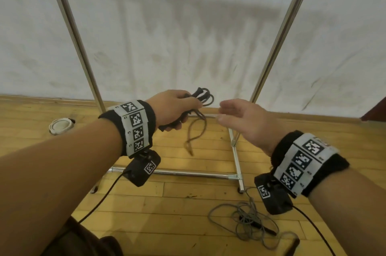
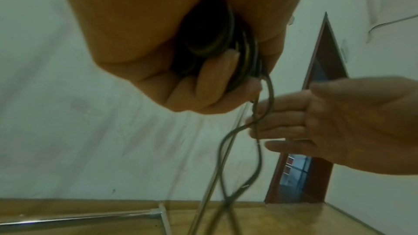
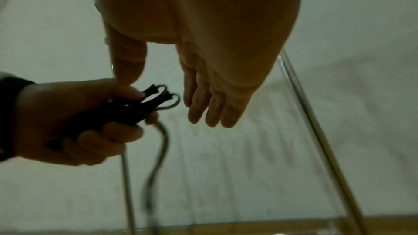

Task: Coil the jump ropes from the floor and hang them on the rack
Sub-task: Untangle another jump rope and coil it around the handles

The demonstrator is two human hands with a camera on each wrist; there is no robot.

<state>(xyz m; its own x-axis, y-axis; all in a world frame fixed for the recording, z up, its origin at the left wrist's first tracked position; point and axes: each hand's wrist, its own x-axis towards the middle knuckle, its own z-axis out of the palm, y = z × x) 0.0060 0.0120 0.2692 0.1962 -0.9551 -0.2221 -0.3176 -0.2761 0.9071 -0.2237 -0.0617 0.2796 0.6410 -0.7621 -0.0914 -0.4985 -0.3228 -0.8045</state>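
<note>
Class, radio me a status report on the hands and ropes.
Left hand grips brown rope handles, loop dangling. Right hand open, empty. Grey rope tangled on floor by rack.

The head camera looks down from above at both arms, the shiny metal rack (image 1: 235,152) and the yellow wooden floor (image 1: 188,209). Each wrist camera sits very close under its own hand and looks past it. All three see the white wall (image 1: 188,25).

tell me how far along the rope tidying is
Nothing shows as hung on the rack in these views. In hand: the left hand grips a partly coiled rope, its tail dangling; the right hand is open beside it. Left: a grey rope lies tangled on the floor.
</note>
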